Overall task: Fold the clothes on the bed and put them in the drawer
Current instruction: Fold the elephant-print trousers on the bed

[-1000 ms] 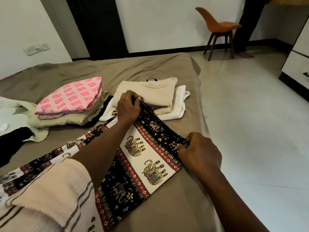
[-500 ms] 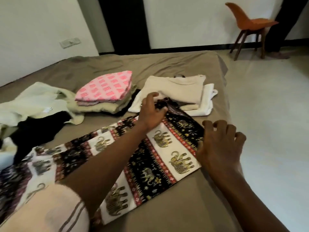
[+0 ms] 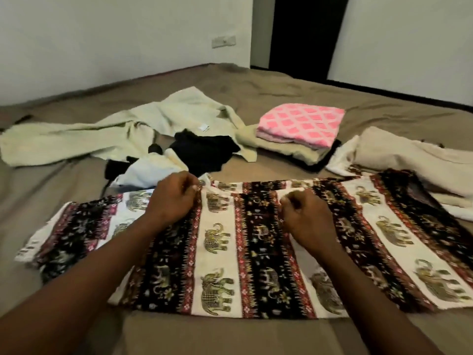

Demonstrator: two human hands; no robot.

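The elephant-print cloth lies spread flat along the near side of the bed, its black, red and white bands running away from the viewer. The left hand pinches its far edge with curled fingers, and the right hand is curled onto a raised fold edge near the middle, apparently gripping it, though blur hides the fingertips. No writing can be read; a small white tag shows on the pale green garment, its print too small to make out. The cloth's right end touches the folded beige pile, and its far edge sits just beside the black garment. The pink patterned stack stands behind. Bare sheet runs along the near edge and across the far half, up to the wall with its switch plate.
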